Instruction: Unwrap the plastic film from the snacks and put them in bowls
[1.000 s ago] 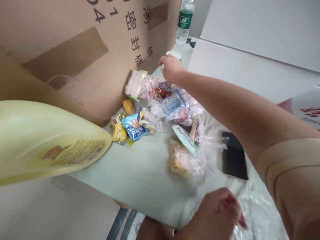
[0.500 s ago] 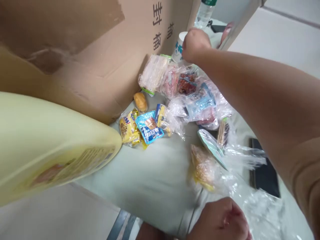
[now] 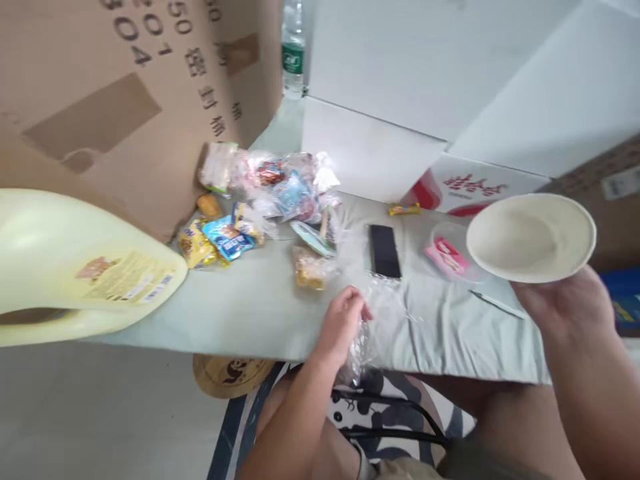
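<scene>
A white paper cup (image 3: 533,238) is in my right hand (image 3: 570,300), lifted at the right and tilted so that its mouth faces me. The palm and fingers lie under and behind it, partly hidden. My left hand (image 3: 345,317) is closed at the table's front edge, its fingers curled round clear plastic wrap (image 3: 357,353) that hangs below them. Just beyond it lies a bagged bread (image 3: 307,268). A black phone (image 3: 385,251) lies between the hands, and a clear round container with a pink packet (image 3: 450,257) sits left of the cup.
Snack packets (image 3: 227,237) and bagged food (image 3: 290,190) lie near a big cardboard box (image 3: 115,127). A large yellow jug (image 3: 90,267) fills the left side. White boxes (image 3: 370,150) and a water bottle (image 3: 293,60) stand at the back. A pen (image 3: 497,305) lies at the right.
My right hand has brought the paper cup from beside the cardboard box over to the right front. The view has swung right and shows more of the table. My left hand has come over the table edge.
</scene>
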Demonstrator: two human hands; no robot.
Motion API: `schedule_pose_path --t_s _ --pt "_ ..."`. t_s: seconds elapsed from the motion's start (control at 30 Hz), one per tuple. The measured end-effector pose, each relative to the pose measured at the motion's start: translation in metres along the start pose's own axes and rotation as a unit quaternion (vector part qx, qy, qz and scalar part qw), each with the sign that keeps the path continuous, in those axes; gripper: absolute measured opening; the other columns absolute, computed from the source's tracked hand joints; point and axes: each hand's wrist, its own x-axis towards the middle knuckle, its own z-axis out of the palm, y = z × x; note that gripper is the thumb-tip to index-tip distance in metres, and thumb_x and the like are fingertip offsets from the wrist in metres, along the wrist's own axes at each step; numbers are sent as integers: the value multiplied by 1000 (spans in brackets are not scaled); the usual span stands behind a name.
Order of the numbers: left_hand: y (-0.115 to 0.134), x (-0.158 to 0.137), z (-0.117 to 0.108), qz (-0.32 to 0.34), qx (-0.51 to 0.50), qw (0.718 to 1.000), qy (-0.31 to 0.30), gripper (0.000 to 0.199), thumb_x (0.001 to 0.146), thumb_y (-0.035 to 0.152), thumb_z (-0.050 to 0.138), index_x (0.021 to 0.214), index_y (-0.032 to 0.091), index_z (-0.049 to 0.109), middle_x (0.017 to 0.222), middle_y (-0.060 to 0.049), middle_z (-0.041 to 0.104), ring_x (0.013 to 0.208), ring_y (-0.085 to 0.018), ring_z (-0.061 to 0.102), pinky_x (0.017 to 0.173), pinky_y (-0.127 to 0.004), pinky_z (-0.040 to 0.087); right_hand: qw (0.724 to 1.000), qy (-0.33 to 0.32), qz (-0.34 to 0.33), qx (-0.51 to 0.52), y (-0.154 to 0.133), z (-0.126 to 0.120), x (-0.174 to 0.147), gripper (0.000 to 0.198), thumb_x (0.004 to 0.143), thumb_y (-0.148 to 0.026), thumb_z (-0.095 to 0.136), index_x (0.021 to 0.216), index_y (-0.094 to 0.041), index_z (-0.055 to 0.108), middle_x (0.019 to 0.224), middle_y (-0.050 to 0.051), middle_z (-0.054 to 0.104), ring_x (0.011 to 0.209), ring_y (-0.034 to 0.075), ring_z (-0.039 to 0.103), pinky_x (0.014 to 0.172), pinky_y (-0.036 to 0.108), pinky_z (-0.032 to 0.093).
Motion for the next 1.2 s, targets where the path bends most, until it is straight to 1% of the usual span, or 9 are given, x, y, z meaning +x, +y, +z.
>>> schedule_pose_path --t_s 0.17,0.37,0.53,0.67,0.77,0.83,0.93,1.03,1.2 --pt "-15 13 50 39 -29 999 6 26 75 40 70 71 19 55 63 3 61 63 -12 59 67 -24 46 975 50 206 71 76 -112 40 20 87 -23 49 80 -29 67 87 8 72 92 22 70 76 36 58" --pt "-25 28 83 45 -4 999 15 36 60 36 86 70 18 56 64 4 61 62 -10 60 64 -22 53 953 54 297 25 162 -146 102 15 72 -10 68 73 -21 58 63 -1 57 64 14 59 63 27 55" --pt "-14 39 83 8 -68 998 10 32 65 28 82 72 19 53 66 3 59 62 -13 63 58 -25 56 965 113 235 -9 186 -173 82 21 70 -4 64 82 -20 63 84 1 63 84 14 63 87 30 54" --pt "-7 44 90 -51 -117 992 -8 23 76 29 71 79 22 49 73 2 58 65 -16 64 44 -22 48 996 -68 66 1 170 -159 12 11 85 -24 63 96 -24 65 97 4 71 99 21 68 101 42 52" --pt "-16 43 101 -84 -96 990 -64 28 78 40 71 81 24 49 76 0 57 64 -15 62 38 -18 38 951 -308 -19 40 151 -125 -32 47 85 -38 72 129 -27 61 138 11 64 131 28 59 115 50 45" --pt "-28 40 108 -112 -50 988 -90 34 77 51 71 83 24 52 80 -4 60 68 -18 64 39 -21 41 924 -377 -40 59 141 -99 -47 79 78 -45 80 148 -28 47 160 12 45 148 31 43 122 53 36" --pt "-41 37 114 -152 26 981 -118 41 76 61 69 88 23 57 89 -9 65 83 -28 70 49 -32 53 909 -408 -12 83 135 -72 -52 69 77 -52 80 137 -26 59 152 12 54 144 33 49 118 53 41" --pt "-37 40 111 -145 35 982 -116 48 77 65 66 94 20 63 99 -14 70 105 -36 70 66 -43 60 903 -413 60 102 133 -64 -50 30 89 -52 65 88 -22 68 96 7 76 100 26 72 93 43 57" --pt "-18 42 90 -7 -4 996 -85 80 68 76 69 126 20 62 132 -19 67 128 -37 61 88 -49 60 931 -247 214 161 132 -69 -48 36 84 -55 70 77 -24 53 48 -7 51 41 10 47 44 24 40"
